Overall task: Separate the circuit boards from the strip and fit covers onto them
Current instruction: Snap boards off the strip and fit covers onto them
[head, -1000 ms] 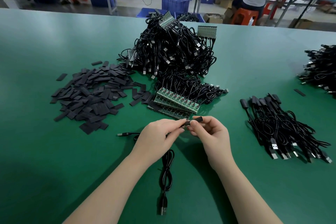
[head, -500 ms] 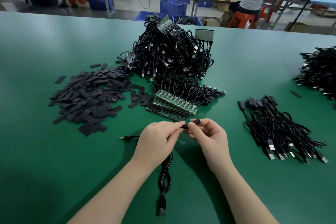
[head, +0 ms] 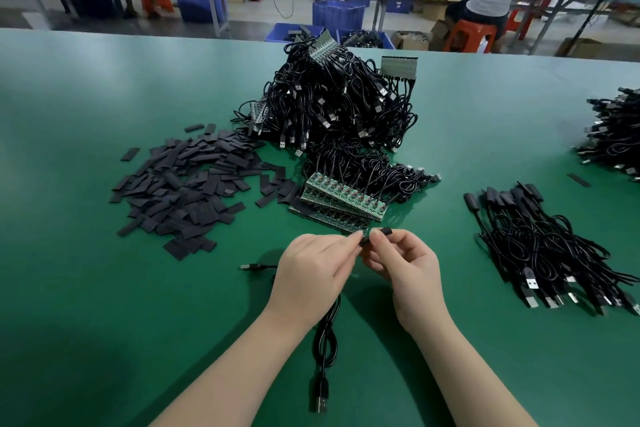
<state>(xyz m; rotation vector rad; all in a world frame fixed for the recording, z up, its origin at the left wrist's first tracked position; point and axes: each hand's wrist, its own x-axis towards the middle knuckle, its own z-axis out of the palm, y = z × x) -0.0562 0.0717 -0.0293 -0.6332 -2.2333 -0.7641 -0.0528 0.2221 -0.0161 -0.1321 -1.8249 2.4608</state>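
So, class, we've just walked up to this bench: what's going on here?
A person holds a small black cover between the fingertips of the left hand and right hand, apparently fitting it over a board on a cable that trails toward them. Loose covers lie to the left, board strips just ahead, apparently finished cables to the right.

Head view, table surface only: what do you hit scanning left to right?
Pile of flat black covers → circuit board strips in front of the big tangled cable heap → bundle of finished cables → further cable pile at the right edge.
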